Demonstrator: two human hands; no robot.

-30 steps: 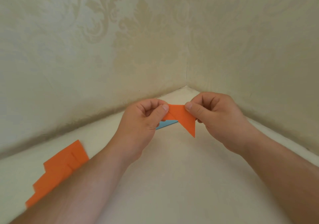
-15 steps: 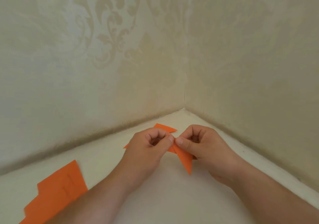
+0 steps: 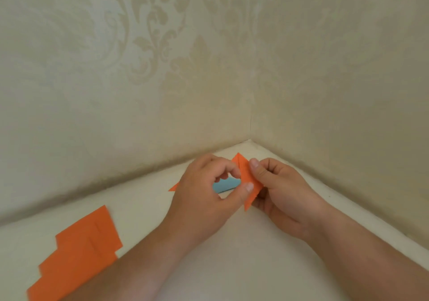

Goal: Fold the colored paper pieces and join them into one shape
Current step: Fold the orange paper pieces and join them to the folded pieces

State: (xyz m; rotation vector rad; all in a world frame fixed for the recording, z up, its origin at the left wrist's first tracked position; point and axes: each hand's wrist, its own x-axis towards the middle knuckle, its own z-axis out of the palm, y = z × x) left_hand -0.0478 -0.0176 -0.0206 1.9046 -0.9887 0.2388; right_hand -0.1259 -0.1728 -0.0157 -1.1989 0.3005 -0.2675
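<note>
The two patterned walls (image 3: 325, 80) meet in a corner just behind the hands, closing the way at the back and along the right. On the table (image 3: 232, 266) a stack of orange sheets (image 3: 79, 252) lies at the near left, well apart from the hands, with bare surface between them and in front.

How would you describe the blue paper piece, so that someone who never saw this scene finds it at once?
Look at the corner where the two patterned walls meet the white surface. Both hands, left hand and right hand, pinch a folded orange piece there. The blue paper piece shows behind the left fingers, the only blue paper.
</note>
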